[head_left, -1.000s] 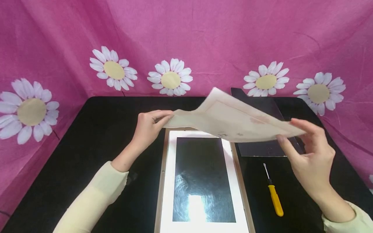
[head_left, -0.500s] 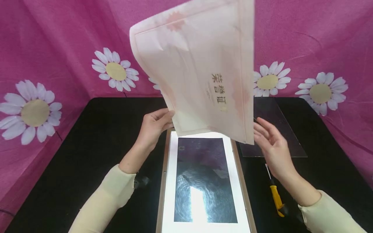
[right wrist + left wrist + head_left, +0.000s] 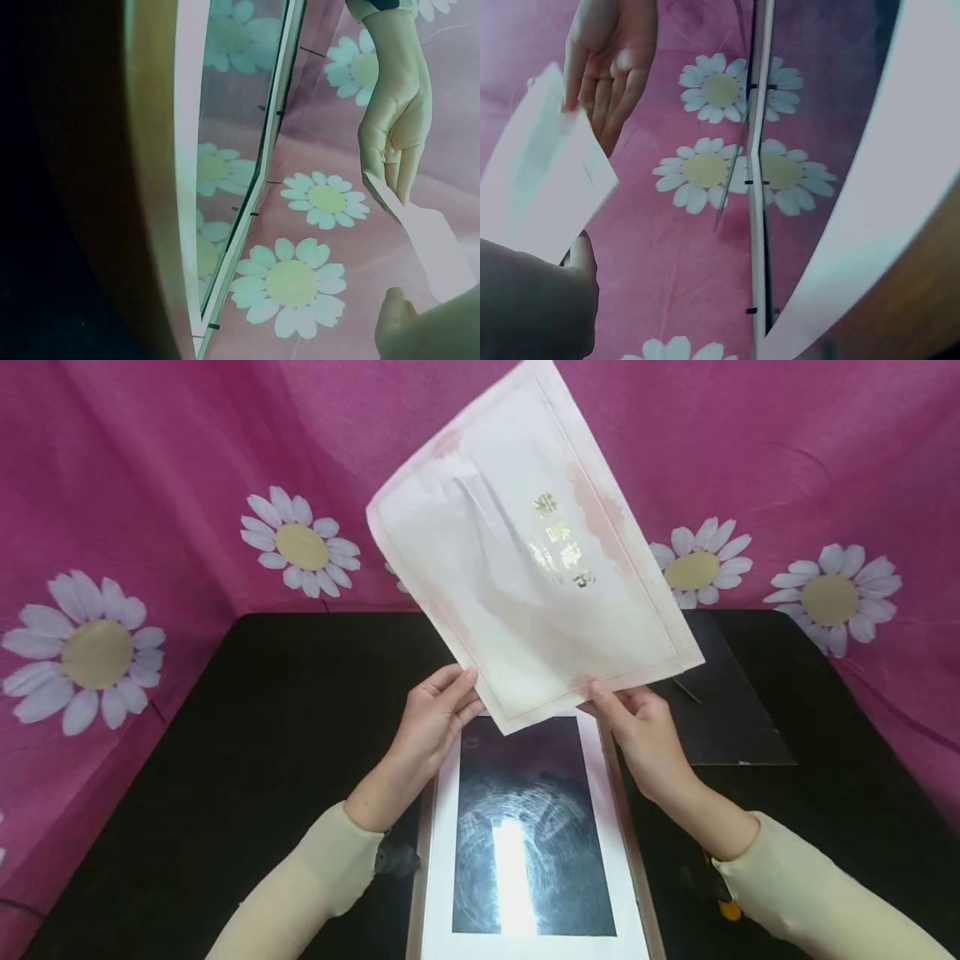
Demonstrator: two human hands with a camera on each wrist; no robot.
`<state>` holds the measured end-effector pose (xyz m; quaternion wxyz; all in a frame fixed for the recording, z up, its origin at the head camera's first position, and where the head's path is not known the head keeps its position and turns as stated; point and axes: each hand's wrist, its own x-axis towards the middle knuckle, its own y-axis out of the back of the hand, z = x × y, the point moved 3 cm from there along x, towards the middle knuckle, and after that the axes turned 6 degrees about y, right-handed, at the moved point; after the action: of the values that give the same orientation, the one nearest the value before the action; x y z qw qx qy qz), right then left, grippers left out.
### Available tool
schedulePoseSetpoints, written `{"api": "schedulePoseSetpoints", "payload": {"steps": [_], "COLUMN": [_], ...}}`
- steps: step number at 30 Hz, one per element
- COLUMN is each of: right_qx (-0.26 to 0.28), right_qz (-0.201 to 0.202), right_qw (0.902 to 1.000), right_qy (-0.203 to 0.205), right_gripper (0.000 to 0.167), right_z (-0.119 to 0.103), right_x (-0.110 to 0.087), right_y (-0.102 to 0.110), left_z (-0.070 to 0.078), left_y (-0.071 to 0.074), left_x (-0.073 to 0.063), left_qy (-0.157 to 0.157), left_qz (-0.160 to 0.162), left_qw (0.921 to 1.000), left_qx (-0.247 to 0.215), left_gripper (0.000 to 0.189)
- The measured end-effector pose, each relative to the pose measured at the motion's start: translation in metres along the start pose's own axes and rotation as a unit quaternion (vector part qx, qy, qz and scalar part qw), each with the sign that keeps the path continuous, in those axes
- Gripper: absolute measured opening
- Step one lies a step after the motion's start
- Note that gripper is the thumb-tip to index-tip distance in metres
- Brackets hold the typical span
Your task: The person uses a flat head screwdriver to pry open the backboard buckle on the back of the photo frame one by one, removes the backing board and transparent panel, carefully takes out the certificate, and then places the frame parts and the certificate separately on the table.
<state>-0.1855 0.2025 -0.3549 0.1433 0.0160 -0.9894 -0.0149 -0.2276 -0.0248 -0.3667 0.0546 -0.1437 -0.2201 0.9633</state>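
Observation:
A pale paper certificate [image 3: 510, 568] with pink blotches and gold characters is held up, tilted, in the head view. My left hand [image 3: 438, 714] pinches its lower left edge, thumb in front. At the bottom edge, my right hand [image 3: 648, 739] also grips the paper with the thumb in front. Below both hands lies a picture frame [image 3: 425, 877] with a brown rim, a white mat and a dark, shiny middle. The left wrist view shows the certificate [image 3: 525, 180] between both hands. In the right wrist view, the left hand [image 3: 397, 127] pinches the sheet [image 3: 442, 255].
A dark flat board [image 3: 731, 710] lies behind the right hand. The right sleeve mostly hides a screwdriver, with only the yellow handle end [image 3: 729, 910] showing. The table [image 3: 247, 735] is black. A pink cloth [image 3: 420, 435] with daisies hangs behind it.
The certificate has swung from nearly flat to raised, its gold lettering facing the camera. My right hand let go of the right end, moved left and took hold of the bottom edge.

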Motion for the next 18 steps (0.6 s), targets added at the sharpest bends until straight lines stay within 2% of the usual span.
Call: {"api": "schedulePoseSetpoints", "payload": {"steps": [4,6,10,12,14,18], "right_qx": [-0.032,-0.046,-0.076,-0.085,-0.078,-0.033], "right_qz": [0.029,0.028,-0.001,-0.015,-0.025,-0.053], "right_qw": [0.9990,0.9985,0.9971,0.9961,0.9964,0.9978], "right_qy": [-0.012,-0.006,0.012,0.018,0.022,0.021], "right_gripper": [0.038,0.040,0.041,0.041,0.041,0.039], "right_z": [0.000,0.000,-0.003,-0.005,-0.008,-0.010], "right_x": [0.004,0.006,0.010,0.013,0.016,0.025], "right_y": [0.003,0.006,0.013,0.018,0.024,0.037], "left_z": [-0.007,-0.009,-0.008,-0.004,0.004,0.026], "left_y": [0.000,0.001,0.006,0.011,0.018,0.043], "left_x": [0.000,0.000,0.002,0.003,0.005,0.010], "left_qy": [0.015,0.021,0.026,0.026,0.022,-0.004], "left_qz": [0.003,-0.003,-0.025,-0.044,-0.055,-0.046], "left_qw": [0.9997,0.9993,0.9985,0.9984,0.9982,0.9955], "left_qx": [0.018,0.029,0.040,0.024,-0.011,-0.083], "left_gripper": [0.013,0.018,0.026,0.034,0.040,0.048]}}
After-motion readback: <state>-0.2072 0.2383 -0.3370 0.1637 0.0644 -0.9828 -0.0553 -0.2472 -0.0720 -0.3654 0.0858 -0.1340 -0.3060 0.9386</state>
